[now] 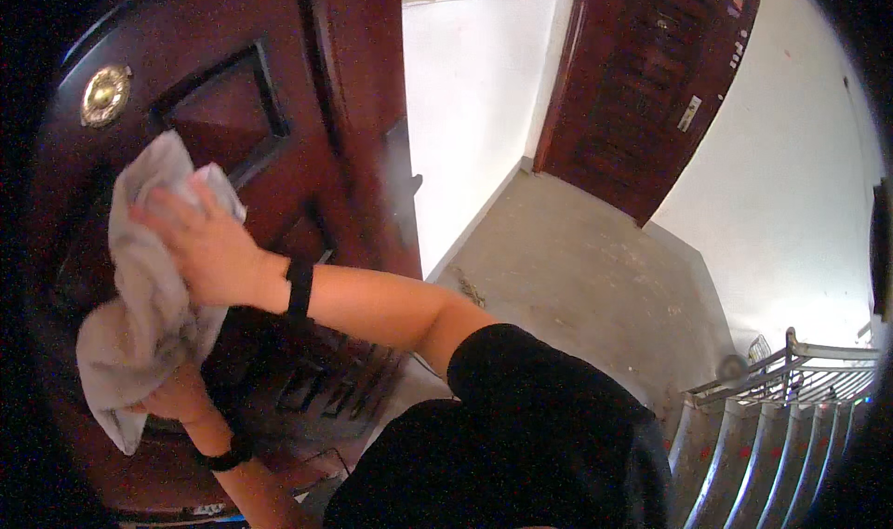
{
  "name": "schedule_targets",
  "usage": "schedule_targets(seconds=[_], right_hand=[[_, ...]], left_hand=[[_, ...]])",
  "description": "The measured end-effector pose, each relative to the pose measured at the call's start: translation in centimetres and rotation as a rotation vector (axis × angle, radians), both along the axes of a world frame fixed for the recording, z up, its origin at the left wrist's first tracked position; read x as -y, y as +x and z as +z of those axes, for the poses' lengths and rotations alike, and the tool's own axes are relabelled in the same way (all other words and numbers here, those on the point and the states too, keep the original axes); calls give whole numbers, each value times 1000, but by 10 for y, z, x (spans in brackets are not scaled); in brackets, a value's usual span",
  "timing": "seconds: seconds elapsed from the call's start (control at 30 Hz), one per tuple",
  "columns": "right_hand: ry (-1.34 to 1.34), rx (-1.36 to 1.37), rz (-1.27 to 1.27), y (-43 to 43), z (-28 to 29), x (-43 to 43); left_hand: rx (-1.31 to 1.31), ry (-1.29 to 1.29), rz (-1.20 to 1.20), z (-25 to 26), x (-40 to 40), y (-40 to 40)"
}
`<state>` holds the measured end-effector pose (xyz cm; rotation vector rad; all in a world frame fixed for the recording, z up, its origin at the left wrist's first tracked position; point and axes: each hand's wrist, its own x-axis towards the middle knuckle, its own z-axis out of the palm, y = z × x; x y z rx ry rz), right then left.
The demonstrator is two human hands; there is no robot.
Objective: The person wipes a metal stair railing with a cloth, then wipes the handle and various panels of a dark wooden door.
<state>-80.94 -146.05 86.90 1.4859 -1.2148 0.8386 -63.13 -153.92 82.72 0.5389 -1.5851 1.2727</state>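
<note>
My right hand (220, 260) is spread over a beige-grey cloth (136, 271) and presses it toward a dark red panelled door (366, 83). Part of the cloth is bunched between its fingers and thumb. Lower down, my left hand (178, 393) grips the hanging end of the same cloth, which partly hides its fingers. A round gold-coloured fitting (104, 97) sits on the door above the cloth. Right of it is a raised diamond-like panel (223, 104) with dark edging. Black bands circle both wrists.
The door's edge bears a lock plate (401, 173). Beyond it stand a white wall (467, 104) and a second dark red door (628, 90) with a handle plate (689, 114). Concrete floor (572, 250) lies between. A metal stair railing (788, 368) rises at the lower right.
</note>
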Motion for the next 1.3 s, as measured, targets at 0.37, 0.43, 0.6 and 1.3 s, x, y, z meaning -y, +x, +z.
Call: schedule_targets(seconds=[0.37, 0.43, 0.6, 1.3], right_hand=[[-233, 928, 144, -35, -156, -2], [-104, 806, 191, -37, -173, 3], [-59, 176, 71, -64, -83, -13], [407, 132, 543, 55, -141, -26]], left_hand=[[98, 627, -613, -60, -18, -104], [117, 716, -638, -68, -17, -118], [130, 870, -642, -95, -6, -141], [-353, 1130, -41, -125, -46, 60]])
